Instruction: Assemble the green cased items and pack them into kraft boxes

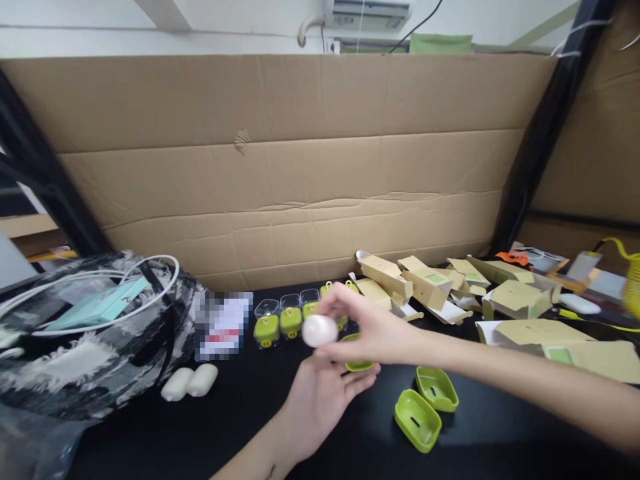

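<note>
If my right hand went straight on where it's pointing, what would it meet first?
Probably the row of green cases, just past the white rounded piece your right hand holds. Depth is unclear, though: it may pass above or in front of them.

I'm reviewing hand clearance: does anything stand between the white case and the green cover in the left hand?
Only the right hand: its thumb lies between the white case and the green cover in this view. No other object shows there.
</note>
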`<move>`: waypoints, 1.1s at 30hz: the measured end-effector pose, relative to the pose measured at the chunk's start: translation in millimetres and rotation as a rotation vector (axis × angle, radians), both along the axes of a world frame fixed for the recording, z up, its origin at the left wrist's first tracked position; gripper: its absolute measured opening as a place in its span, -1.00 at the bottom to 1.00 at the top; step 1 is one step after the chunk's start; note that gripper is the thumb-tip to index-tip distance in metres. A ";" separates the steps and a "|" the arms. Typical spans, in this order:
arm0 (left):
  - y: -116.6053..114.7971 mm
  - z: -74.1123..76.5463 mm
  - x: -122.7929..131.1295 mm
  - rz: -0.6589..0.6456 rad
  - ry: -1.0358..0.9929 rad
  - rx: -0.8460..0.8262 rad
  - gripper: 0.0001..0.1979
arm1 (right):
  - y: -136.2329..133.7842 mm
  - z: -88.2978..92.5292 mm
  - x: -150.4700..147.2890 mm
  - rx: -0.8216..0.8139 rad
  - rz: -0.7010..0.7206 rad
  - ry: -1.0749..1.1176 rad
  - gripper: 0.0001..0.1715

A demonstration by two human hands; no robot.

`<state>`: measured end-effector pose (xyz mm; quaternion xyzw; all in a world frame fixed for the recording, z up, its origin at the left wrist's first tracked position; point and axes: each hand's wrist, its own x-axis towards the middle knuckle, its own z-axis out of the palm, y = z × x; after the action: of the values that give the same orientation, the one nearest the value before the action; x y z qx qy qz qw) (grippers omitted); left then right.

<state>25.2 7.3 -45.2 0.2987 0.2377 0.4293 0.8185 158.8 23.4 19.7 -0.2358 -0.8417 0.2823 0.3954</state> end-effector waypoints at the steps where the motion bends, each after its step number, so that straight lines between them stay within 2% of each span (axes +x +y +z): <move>1: 0.0 1.3 0.5 0.003 -0.011 -0.011 -0.83 | -3.8 -7.0 15.6 -0.028 -0.053 -0.040 -0.61; 5: -1.5 1.5 2.8 -0.018 -0.029 -0.073 -0.76 | -16.7 -37.0 46.3 0.033 -0.216 -0.162 -0.67; 9: -2.2 -4.7 6.5 -0.107 -0.013 -0.107 -0.68 | -24.7 -51.9 46.1 0.106 -0.226 -0.206 -0.68; 16: -4.1 -9.4 12.0 -0.134 -0.021 -0.084 -0.69 | -29.1 -51.2 43.5 0.260 -0.247 -0.221 -0.63; 20: -6.1 -10.8 12.9 -0.147 -0.006 -0.074 -0.69 | -30.9 -50.5 43.7 0.282 -0.232 -0.247 -0.59; 23: -7.8 -11.0 13.6 -0.166 -0.071 -0.079 -0.73 | -32.0 -50.9 42.6 0.327 -0.249 -0.295 -0.56; 26: -10.0 -11.7 14.8 -0.177 -0.139 -0.071 -0.80 | -32.0 -51.5 41.1 0.319 -0.260 -0.332 -0.54; 30: -12.6 -17.1 16.2 -0.181 -0.161 -0.052 -0.81 | -32.0 -52.8 40.4 0.276 -0.249 -0.305 -0.62; 33: -13.1 -21.3 16.1 -0.192 -0.170 -0.036 -0.79 | -32.9 -52.7 41.0 0.423 -0.212 -0.288 -0.59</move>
<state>41.3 -5.8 -66.5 0.2680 0.1455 0.3683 0.8783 199.8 -9.5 -33.0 -0.2725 -0.9000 0.0210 0.3396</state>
